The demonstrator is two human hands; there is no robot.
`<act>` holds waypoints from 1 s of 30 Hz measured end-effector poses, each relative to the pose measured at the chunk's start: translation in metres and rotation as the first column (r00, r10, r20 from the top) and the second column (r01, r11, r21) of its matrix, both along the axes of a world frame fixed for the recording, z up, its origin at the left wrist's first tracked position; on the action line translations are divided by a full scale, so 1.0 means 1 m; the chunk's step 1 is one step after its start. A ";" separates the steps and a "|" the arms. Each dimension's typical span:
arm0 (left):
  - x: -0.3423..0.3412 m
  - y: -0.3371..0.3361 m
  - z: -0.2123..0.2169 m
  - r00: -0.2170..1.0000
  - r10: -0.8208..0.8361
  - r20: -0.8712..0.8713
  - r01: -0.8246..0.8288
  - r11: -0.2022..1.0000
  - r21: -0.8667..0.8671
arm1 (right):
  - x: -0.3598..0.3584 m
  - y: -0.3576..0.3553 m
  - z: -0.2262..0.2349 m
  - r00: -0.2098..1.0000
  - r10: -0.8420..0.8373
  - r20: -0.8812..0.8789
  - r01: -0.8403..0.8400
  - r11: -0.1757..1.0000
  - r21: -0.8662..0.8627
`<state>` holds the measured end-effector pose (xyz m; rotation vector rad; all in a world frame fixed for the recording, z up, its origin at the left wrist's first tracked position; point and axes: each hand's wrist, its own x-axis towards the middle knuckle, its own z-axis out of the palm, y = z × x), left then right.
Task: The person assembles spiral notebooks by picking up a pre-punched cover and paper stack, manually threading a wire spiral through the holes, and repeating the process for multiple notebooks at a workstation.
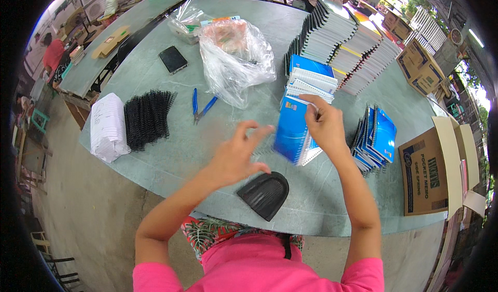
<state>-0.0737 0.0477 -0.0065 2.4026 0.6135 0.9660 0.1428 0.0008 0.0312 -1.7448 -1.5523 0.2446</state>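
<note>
My right hand pinches the upper edge of a small blue-covered notebook, which is slightly blurred and tilted. Its punched white pages show along the lower right side. To its left, my left hand is raised with fingers apart and nothing in it; motion smears it a little. Just behind the held notebook lies a row of similar blue and white notebooks, partly hidden by my right hand. Below my left hand rests a dark, rounded, ridged pad at the table's near edge.
Black spiral coils lie beside a white paper-wrapped bundle. Blue-handled pliers, a black phone and a clear plastic bag are farther back. Tall notebook stacks, coil-bound blue notebooks and a cardboard box stand right.
</note>
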 end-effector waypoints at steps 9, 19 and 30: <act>0.013 0.002 -0.027 0.999 -0.045 -0.009 0.040 0.959 -0.281 | -0.003 -0.048 -0.013 0.937 0.022 0.349 -0.075 0.987 0.140; -0.002 0.019 -0.020 0.988 0.038 -0.147 -0.126 0.744 -0.656 | -0.033 -0.039 -0.042 0.939 0.103 0.328 -0.033 0.977 -0.211; -0.003 0.001 -0.021 0.998 -0.070 0.008 0.059 0.778 -0.625 | -0.046 -0.024 -0.044 0.905 0.117 0.408 0.003 0.960 -0.281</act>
